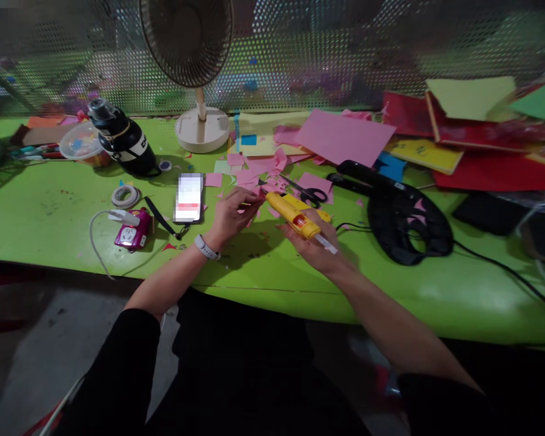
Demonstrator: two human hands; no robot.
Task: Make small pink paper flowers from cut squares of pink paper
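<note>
My right hand is wrapped round a yellow hot glue gun, with a whitish glue stick poking out of its back end. The gun's nozzle points left, close to the fingertips of my left hand. Those fingers are pinched together on a small pink paper piece, mostly covered by the fingers. Just beyond both hands lie pink paper scraps and a pair of scissors with black handles.
A phone, a tape roll and a purple power adapter lie to the left. Behind them stand a black bottle and a fan. A black cushion-like object and coloured paper sheets are on the right.
</note>
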